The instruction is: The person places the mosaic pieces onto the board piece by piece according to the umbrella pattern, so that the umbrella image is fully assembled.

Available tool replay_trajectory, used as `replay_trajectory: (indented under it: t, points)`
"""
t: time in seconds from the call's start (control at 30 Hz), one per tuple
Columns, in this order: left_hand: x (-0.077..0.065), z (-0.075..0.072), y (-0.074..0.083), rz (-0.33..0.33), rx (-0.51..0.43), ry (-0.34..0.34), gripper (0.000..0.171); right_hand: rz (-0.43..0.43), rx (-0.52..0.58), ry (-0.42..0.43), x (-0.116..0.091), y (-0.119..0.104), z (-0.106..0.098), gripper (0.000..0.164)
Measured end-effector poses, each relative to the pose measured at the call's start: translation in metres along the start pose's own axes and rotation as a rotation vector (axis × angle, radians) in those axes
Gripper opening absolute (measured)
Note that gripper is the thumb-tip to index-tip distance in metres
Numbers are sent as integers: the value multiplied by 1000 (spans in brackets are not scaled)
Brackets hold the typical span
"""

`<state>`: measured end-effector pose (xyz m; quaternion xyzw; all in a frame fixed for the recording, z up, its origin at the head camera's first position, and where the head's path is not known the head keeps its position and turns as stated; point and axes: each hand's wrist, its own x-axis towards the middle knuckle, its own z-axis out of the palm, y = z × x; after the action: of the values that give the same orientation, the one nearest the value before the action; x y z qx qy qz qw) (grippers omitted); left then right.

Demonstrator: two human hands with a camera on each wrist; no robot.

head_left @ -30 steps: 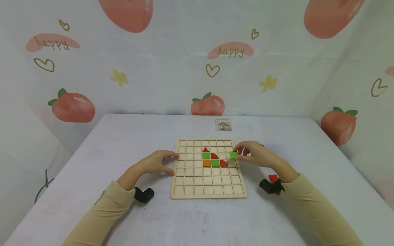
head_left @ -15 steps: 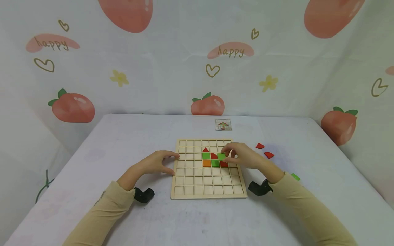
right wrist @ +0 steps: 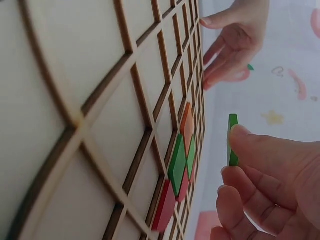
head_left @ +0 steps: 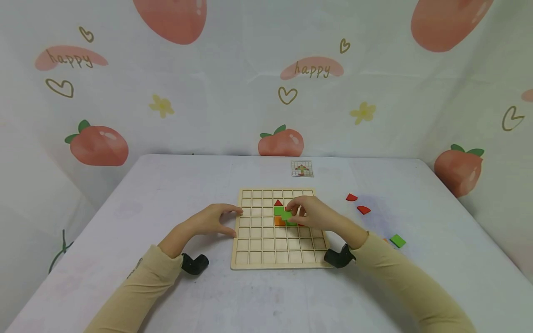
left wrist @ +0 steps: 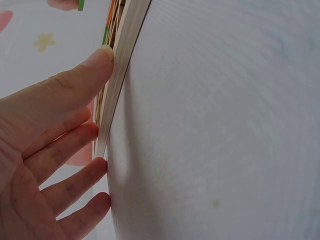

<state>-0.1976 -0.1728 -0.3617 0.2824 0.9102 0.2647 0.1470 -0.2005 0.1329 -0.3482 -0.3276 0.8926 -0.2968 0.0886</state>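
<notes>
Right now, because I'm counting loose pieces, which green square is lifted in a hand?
The held green square, pinched by the right hand above the grid board. Two green squares sit in board cells; a loose green square lies on the table.

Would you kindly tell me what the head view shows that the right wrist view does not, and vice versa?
Head alone shows the card, two loose red pieces and a loose green tile. Right wrist alone shows a clear gap between the held tile and the board. Both show the board, left hand, and right hand pinching that tile.
</notes>
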Motion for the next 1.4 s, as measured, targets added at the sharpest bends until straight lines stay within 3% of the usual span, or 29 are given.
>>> replay_trajectory:
  t: [0.53, 1.4]
  points:
    - [0, -1, 2, -18, -20, -7, 60, -23, -58, 7, 16, -14, 14, 21]
    - [1, 0, 0, -9, -12, -1, 59, 105, -92, -57, 34, -26, 28, 21]
